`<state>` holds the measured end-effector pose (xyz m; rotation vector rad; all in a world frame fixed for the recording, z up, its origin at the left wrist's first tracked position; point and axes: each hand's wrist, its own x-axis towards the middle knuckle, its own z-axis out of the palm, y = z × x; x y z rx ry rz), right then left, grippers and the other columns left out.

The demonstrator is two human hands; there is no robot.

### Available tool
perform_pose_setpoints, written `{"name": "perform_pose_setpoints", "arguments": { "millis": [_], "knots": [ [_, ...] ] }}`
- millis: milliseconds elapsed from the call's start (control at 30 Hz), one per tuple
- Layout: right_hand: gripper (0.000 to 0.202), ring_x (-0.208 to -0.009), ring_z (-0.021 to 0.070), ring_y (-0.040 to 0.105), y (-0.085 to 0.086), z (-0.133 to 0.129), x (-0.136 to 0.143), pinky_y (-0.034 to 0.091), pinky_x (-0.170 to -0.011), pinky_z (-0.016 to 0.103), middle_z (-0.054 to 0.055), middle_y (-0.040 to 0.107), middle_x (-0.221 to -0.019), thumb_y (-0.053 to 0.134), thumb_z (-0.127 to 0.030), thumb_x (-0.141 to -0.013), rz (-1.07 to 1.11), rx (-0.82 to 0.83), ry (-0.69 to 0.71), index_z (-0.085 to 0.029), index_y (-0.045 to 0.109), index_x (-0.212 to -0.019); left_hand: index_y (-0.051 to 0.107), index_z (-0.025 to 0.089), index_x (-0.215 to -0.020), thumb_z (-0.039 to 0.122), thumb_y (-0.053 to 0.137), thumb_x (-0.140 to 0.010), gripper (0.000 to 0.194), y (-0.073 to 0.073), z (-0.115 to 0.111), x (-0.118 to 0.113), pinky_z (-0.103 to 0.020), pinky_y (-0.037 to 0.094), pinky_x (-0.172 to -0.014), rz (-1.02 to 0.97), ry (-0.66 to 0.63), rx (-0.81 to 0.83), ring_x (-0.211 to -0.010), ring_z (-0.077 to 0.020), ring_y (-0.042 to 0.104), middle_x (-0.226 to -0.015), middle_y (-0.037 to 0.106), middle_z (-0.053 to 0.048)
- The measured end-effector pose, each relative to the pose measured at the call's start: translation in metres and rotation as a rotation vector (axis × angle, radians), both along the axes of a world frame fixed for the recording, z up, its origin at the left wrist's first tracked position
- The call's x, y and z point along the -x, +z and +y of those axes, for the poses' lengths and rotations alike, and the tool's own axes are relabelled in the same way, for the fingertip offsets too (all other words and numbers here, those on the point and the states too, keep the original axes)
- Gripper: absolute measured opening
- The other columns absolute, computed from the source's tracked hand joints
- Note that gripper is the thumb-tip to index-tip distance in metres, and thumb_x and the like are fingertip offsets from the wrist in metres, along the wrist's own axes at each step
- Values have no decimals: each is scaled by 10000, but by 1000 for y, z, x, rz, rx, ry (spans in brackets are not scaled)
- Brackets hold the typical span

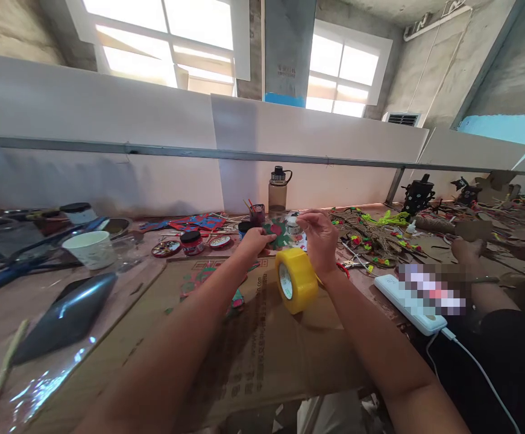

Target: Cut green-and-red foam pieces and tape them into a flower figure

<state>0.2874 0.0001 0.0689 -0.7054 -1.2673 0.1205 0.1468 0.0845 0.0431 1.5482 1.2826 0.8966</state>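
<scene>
Between the thumb and fingers of my left hand (254, 241) is the edge of a flat piece painted with green leaves and a red flower (276, 231). My right hand (320, 236) is raised just to the right of it with fingertips pinched together; what they hold, if anything, is too small to make out. Below my right hand a wide roll of yellow packing tape (296, 281) stands on its edge on a cardboard sheet (289, 355). More painted green and red pieces (194, 280) lie on the cardboard, partly hidden by my left forearm.
Paint jars (191, 242), a paper cup (91, 249) and a dark curved sheet (67, 313) are on the left. A bottle (278, 191) stands behind my hands. Rightward are scissors (357, 260), a twine heap (361, 232), a power strip (409, 304) and another person's hand (468, 250).
</scene>
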Motion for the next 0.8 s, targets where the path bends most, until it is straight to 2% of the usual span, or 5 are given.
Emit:
{"name": "perform_pose_setpoints", "arguments": {
  "millis": [167,333,500,633,800],
  "knots": [
    [122,-864,162,617,-1,0,2,511,-803,296,22,655,-834,745,-307,-820,66,3,61,-213,696,-761,497,192,-539,235,753,-728,321,-26,8,9,-241,335,-466,220,-12,-24,-409,-111,432,-443,418,51],
    [129,-863,162,620,-2,0,3,516,-802,297,23,659,-846,754,-317,-807,86,26,84,-207,698,-771,480,199,-453,167,819,-560,356,-28,13,16,-290,389,-595,429,16,-135,-660,-253,622,-492,528,-24],
    [135,-839,156,614,-2,2,2,498,-772,284,23,667,-846,746,-318,-821,50,35,33,-206,695,-765,710,183,-813,266,705,-697,142,5,5,14,-343,461,-845,405,26,-321,-1078,-316,624,-1023,735,-146],
    [131,-850,164,615,-2,1,0,491,-774,291,23,675,-845,734,-315,-834,18,32,-36,-210,694,-768,767,190,-1026,262,598,-734,345,40,-18,9,-366,465,-971,-124,-470,-366,-1088,-257,651,-1125,751,-75],
    [128,-859,170,619,-1,-2,-1,476,-735,289,26,688,-861,703,-311,-859,-41,43,-136,-215,698,-775,805,209,-959,218,598,-726,311,57,-39,12,-351,484,-948,-183,-585,-327,-1074,-243,655,-1087,766,-49]
  ]
}}
